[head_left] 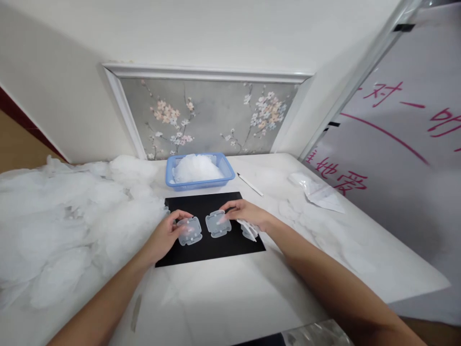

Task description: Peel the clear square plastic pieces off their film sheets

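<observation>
My left hand [172,231] pinches a small translucent plastic piece [193,232] by its left edge, over the left part of a black mat [201,254]. The piece is squarish, with rounded, notched edges and small dots. With closed fingers, my right hand [247,213] grips a similar translucent plastic piece [216,227] by its upper right side. The two pieces are apart, with a strip of black mat between them. White flat pieces [252,232] stick out below my right hand; whether its other fingers hold them, I cannot tell.
Behind the mat stands a blue basket [169,182] heaped with translucent pieces. A white pen [250,184] lies to its right. Large piles of whitish translucent material [72,216] cover the table's left side. A clear plastic bag [320,194] lies at right, near a sheet with red writing.
</observation>
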Demonstrator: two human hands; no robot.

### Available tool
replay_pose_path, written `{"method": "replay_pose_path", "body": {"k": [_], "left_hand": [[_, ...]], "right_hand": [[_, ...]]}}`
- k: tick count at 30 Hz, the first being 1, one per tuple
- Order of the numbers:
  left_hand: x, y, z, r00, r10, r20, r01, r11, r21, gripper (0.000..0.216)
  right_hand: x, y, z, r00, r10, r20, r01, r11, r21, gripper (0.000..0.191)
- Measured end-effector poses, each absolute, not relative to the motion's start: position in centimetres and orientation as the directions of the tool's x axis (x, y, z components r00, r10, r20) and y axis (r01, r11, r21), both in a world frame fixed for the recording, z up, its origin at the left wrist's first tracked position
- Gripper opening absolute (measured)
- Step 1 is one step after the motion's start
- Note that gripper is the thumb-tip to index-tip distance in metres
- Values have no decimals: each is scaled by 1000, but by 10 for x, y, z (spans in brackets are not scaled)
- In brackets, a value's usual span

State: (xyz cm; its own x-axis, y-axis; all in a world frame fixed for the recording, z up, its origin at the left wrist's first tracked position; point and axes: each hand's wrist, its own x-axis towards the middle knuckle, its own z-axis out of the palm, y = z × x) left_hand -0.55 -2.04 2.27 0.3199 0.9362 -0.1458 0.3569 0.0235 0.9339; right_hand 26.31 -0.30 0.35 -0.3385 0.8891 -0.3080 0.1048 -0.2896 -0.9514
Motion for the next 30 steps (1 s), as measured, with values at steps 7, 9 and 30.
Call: {"method": "replay_pose_path", "body": {"k": [7, 9, 30], "left_hand": [[-10, -11, 10, 303, 933, -196, 140, 160, 977, 43], [-13, -9, 7, 327, 931, -161, 104, 134, 986, 47], [-18, -9, 3, 441, 897, -37, 32, 26, 999, 58]], "right_hand": [[269, -3, 4, -400, 863, -308, 112, -288, -951, 32], [271, -4, 5, -415, 860, -297, 108, -277, -955, 38], [269, -6, 3, -512, 839, -183, 182, -102, -978, 27]]}}
